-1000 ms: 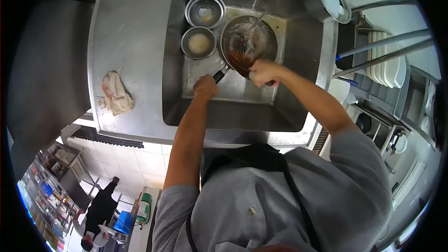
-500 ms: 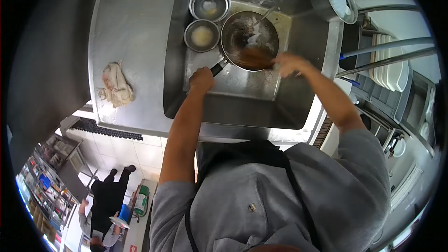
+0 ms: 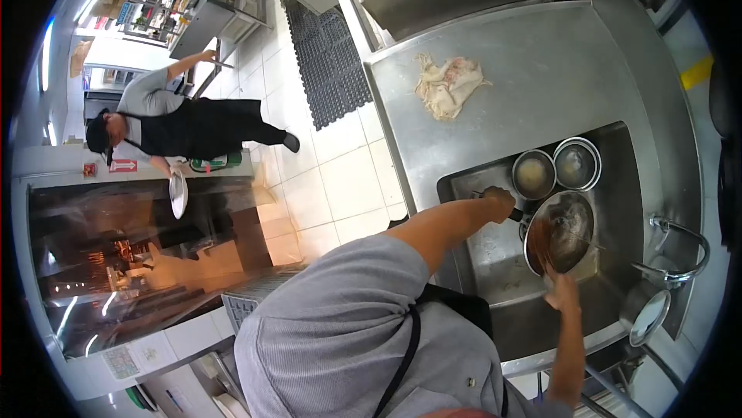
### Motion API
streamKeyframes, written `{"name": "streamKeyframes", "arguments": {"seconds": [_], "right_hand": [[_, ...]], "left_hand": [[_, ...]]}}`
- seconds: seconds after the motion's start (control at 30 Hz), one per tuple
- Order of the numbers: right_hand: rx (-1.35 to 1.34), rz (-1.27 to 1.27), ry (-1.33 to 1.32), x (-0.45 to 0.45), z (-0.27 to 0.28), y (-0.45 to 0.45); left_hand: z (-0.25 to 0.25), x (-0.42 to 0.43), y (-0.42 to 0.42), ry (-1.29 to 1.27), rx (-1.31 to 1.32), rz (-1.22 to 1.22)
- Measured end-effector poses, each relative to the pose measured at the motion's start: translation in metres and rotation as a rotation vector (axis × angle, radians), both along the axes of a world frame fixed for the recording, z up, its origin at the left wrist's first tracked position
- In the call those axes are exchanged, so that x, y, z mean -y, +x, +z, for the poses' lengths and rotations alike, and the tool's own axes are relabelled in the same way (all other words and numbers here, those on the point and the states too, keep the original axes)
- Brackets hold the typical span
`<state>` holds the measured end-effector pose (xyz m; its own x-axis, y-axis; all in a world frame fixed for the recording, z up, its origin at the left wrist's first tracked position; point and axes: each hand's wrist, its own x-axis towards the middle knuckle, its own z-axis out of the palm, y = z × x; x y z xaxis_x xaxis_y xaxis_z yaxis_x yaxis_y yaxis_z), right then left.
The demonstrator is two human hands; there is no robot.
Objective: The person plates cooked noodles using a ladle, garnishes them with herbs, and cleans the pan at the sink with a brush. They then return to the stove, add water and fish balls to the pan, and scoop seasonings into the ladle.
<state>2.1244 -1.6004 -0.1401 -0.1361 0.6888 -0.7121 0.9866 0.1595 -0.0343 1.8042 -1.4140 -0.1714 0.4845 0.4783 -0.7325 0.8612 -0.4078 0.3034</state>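
Note:
A frying pan (image 3: 570, 217) lies tilted inside the steel sink (image 3: 502, 275), its interior dark and wet. My left hand (image 3: 498, 205) is closed around the pan's black handle. In my right hand (image 3: 563, 293) is a brown scrub brush (image 3: 539, 244), pressed against the near side of the pan's inside; motion blurs its bristles. Beyond the handle, a metal bowl (image 3: 514, 174) with cloudy yellowish liquid stands beside another metal bowl (image 3: 599, 163), which looks nested in a second one.
On the steel counter (image 3: 541, 78) lies a crumpled, stained cloth (image 3: 452, 85). A curved faucet (image 3: 699, 252) and a metal pot (image 3: 649, 317) are at the sink's right. A co-worker (image 3: 201, 124) with a white plate (image 3: 178, 192) stands on the tiled floor, near a black mat (image 3: 325, 62).
My view has swung left, bringing the co-worker and floor into fuller sight. Both hands keep their holds, and the brush has shifted within the pan.

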Motion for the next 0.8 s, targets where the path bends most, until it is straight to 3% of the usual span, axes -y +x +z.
{"name": "streamKeyframes", "arguments": {"seconds": [0.07, 0.13, 0.2, 0.3, 0.33, 0.4, 0.47, 0.53, 0.6, 0.63, 0.7, 0.73, 0.8], "right_hand": [[0.015, -0.070, -0.013, -0.004, 0.043, -0.018], [0.101, -0.231, 0.197, 0.000, -0.030, 0.012], [-0.042, -0.334, 0.096, -0.026, -0.012, -0.038], [-0.136, -0.130, 0.067, 0.011, 0.023, -0.042], [0.020, -0.162, -0.017, 0.008, 0.031, -0.021], [0.162, -0.203, -0.138, 0.012, 0.034, -0.015], [0.236, -0.475, -0.054, 0.009, 0.031, -0.033], [0.027, -0.510, -0.308, 0.001, 0.067, -0.088], [-0.428, -1.123, -0.345, -0.021, 0.132, -0.130], [-0.426, -1.125, -0.363, -0.016, 0.125, -0.127], [-0.554, -1.523, -0.503, -0.013, 0.094, -0.114], [-0.553, -1.538, -0.512, -0.001, 0.065, -0.115], [0.058, -0.980, 0.016, 0.021, 0.008, -0.116]], "left_hand": [[0.001, -0.001, -0.008, -0.013, -0.064, -0.078], [-0.010, 0.001, -0.020, -0.067, -0.049, -0.129], [-0.061, 0.008, -0.032, -0.114, 0.001, -0.127], [-0.023, -0.007, -0.042, 0.119, 0.104, 0.008], [-0.001, -0.020, -0.036, 0.067, 0.006, -0.106], [-0.007, -0.019, -0.027, 0.079, -0.101, -0.132], [0.019, -0.010, -0.014, 0.072, -0.116, -0.145], [0.050, 0.000, 0.010, 0.177, -0.082, -0.188], [0.057, 0.007, 0.010, 0.230, -0.046, -0.246], [0.061, 0.013, 0.006, 0.269, -0.023, -0.277], [0.069, 0.019, 0.000, 0.303, 0.008, -0.324], [0.072, 0.023, -0.004, 0.291, 0.008, -0.336], [0.074, 0.027, -0.005, 0.225, -0.006, -0.248]]}}
